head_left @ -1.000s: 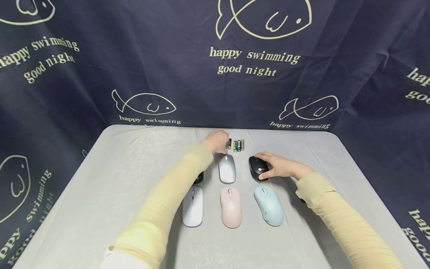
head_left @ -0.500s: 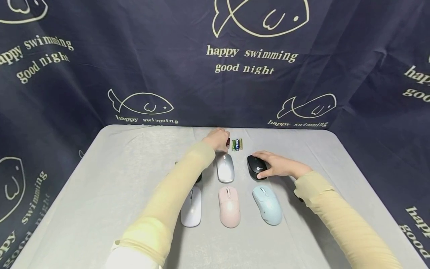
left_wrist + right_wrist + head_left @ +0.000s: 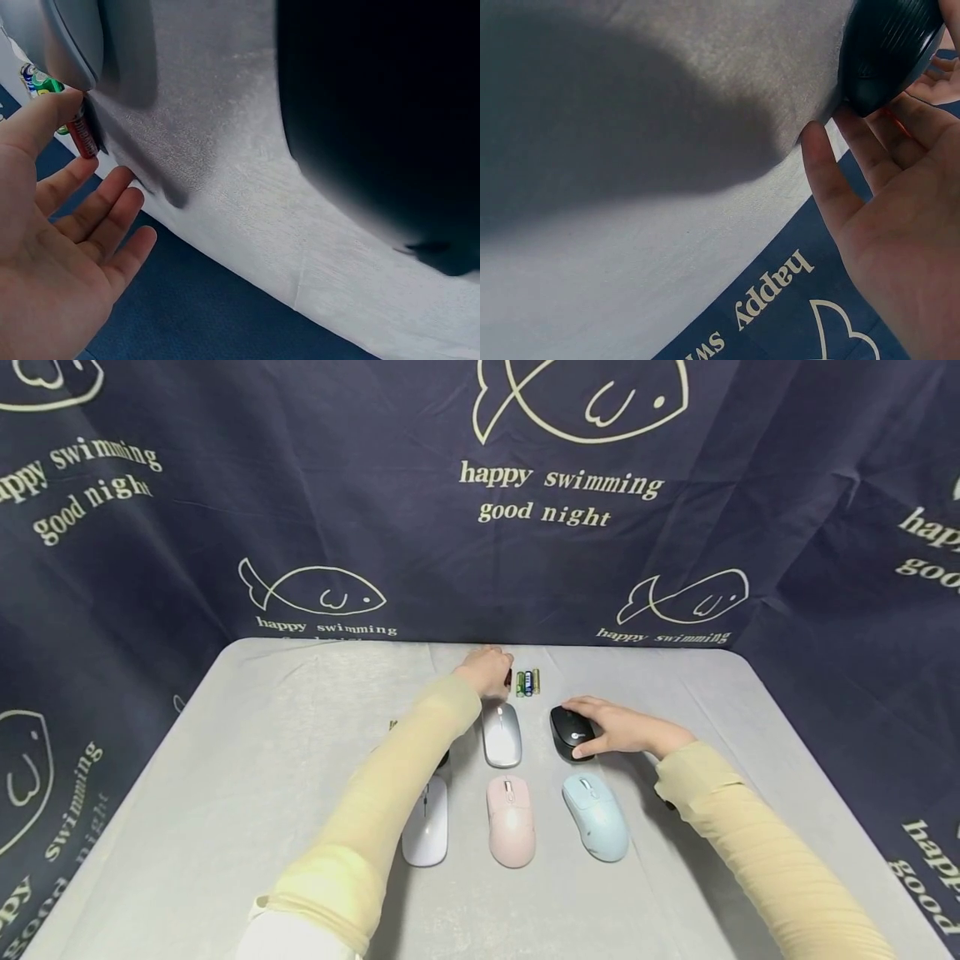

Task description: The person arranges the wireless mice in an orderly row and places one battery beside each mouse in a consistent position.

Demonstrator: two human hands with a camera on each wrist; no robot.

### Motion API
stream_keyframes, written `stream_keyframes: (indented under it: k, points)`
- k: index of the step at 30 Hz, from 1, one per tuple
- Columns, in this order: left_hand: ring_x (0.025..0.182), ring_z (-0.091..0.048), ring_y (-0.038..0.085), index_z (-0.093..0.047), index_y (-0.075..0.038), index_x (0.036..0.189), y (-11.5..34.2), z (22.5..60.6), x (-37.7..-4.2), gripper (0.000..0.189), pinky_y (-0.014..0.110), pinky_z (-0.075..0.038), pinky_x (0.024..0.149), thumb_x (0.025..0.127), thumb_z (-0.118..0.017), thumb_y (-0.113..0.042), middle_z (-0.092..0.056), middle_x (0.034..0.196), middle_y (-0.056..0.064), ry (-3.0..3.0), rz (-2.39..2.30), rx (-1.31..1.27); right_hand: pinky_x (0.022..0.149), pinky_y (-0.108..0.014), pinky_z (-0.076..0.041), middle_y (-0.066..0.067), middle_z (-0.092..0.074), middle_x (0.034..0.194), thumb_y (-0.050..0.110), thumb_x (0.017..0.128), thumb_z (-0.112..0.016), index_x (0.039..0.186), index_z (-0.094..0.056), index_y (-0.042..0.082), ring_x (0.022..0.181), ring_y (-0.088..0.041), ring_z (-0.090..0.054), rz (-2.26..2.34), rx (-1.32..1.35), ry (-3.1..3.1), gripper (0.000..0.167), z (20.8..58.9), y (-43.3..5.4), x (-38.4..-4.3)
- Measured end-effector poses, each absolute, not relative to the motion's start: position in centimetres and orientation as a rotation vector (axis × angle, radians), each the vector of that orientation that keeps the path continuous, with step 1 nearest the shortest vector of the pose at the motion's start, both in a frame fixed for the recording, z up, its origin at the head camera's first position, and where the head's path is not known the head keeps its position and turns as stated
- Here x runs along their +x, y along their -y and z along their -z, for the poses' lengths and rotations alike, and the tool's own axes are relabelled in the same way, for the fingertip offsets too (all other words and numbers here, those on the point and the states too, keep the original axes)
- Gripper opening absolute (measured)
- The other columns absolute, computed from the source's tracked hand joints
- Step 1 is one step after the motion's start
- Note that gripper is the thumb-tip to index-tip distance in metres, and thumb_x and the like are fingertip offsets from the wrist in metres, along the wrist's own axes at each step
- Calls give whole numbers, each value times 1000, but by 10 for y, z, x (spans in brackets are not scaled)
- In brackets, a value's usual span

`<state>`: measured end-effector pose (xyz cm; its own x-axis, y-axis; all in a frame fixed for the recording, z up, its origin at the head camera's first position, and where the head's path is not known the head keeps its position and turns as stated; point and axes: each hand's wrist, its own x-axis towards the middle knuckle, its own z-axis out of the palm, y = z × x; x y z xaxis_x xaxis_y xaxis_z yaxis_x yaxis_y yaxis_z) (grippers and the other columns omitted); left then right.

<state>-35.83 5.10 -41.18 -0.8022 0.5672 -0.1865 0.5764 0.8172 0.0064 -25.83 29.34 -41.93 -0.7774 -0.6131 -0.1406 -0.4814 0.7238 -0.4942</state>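
At the back of the table in the head view, my left hand (image 3: 487, 672) pinches a red battery (image 3: 82, 136). Its thumb and index finger are at the battery's two ends in the left wrist view, the other fingers spread. A row of batteries (image 3: 528, 682), green, blue and gold, lies just to its right. Nearer me than that hand is a silver-grey mouse (image 3: 502, 737). My right hand (image 3: 622, 729) grips a black mouse (image 3: 570, 731) on the table, thumb on the near side and fingers round the far end. The right wrist view shows this mouse (image 3: 889, 52) partly cut off.
A white mouse (image 3: 425, 827), a pink mouse (image 3: 512, 827) and a light blue mouse (image 3: 597, 818) stand in the front row. Another dark object (image 3: 443, 760) is mostly behind my left sleeve. A dark printed curtain (image 3: 450, 568) hangs behind the grey table (image 3: 315, 693).
My left hand has moved slightly right onto the red battery and now covers most of it in the head view. The right hand stays on the black mouse. The head view has shifted slightly.
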Motion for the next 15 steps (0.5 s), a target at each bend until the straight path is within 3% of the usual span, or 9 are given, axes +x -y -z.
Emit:
stream_keyframes:
  k: [15]
  points:
    - [119, -49, 25, -56, -7, 125, -48, 406, -355, 53, 34, -39, 105, 81, -68, -35, -59, 119, 8, -2806, 82, 891, 108, -55, -28, -27, -39, 140, 33, 75, -78, 137, -39, -8, 132, -42, -35, 633, -851, -2633, 84, 420, -294, -259]
